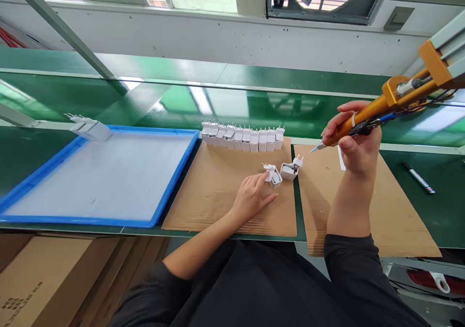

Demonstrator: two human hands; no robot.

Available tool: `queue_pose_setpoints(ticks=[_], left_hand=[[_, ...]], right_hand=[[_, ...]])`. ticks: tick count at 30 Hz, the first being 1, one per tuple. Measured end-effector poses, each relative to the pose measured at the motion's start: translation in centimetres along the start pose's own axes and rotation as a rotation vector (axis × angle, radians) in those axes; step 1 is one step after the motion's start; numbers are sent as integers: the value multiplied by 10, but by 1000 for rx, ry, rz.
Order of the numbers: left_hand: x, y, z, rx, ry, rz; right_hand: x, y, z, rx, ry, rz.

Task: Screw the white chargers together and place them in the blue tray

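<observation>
My left hand (251, 197) rests on a brown cardboard sheet (218, 191) with its fingers touching a small white plug adapter (273, 174) lying open side up. A second white adapter (290, 169) lies just to its right, untouched. My right hand (354, 138) is raised above the bench and wrapped round an orange dispensing gun (385, 106), whose thin tip points down and left toward the two adapters. A row of several white adapters (242, 137) stands at the far edge of the cardboard.
A blue-rimmed tray (174, 177) with a pale liner lies at the left, one white adapter (89, 127) at its far corner. A second cardboard sheet (392, 206) lies to the right, a marker pen (418, 177) beyond it. Cardboard boxes (54, 278) stand below the bench.
</observation>
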State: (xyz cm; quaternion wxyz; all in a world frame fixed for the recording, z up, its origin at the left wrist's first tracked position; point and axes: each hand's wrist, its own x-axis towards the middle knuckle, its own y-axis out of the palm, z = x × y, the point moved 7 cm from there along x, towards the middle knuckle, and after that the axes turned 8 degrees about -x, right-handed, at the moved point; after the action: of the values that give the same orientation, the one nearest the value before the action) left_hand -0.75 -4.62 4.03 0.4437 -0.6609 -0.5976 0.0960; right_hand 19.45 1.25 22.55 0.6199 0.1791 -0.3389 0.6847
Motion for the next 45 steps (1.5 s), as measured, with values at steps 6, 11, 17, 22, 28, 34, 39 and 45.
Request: queue_pose_setpoints(ticks=[6,11,17,22,28,34,39,45], left_hand=[[14,11,-6,95,-160,-77],[14,25,-2,123,-263,-107],[21,32,22,69,-352,-20],[30,12,22,-192,-266,-6],[47,-23,-11,-290,-157,103],[65,-44,-36,-316,4,164],[70,-45,-39,-311,48,150],[69,-47,-45,-311,47,129]], right_hand=[[-1,3,3,-19,-14,0],[1,8,8,-15,-64,-14],[1,16,15,70,-55,-34],[-5,30,24,118,-75,-73],[-15,43,41,247,-216,-38],[-21,46,44,248,-190,18],[-22,45,42,251,-171,10],[-21,45,31,202,-55,14]])
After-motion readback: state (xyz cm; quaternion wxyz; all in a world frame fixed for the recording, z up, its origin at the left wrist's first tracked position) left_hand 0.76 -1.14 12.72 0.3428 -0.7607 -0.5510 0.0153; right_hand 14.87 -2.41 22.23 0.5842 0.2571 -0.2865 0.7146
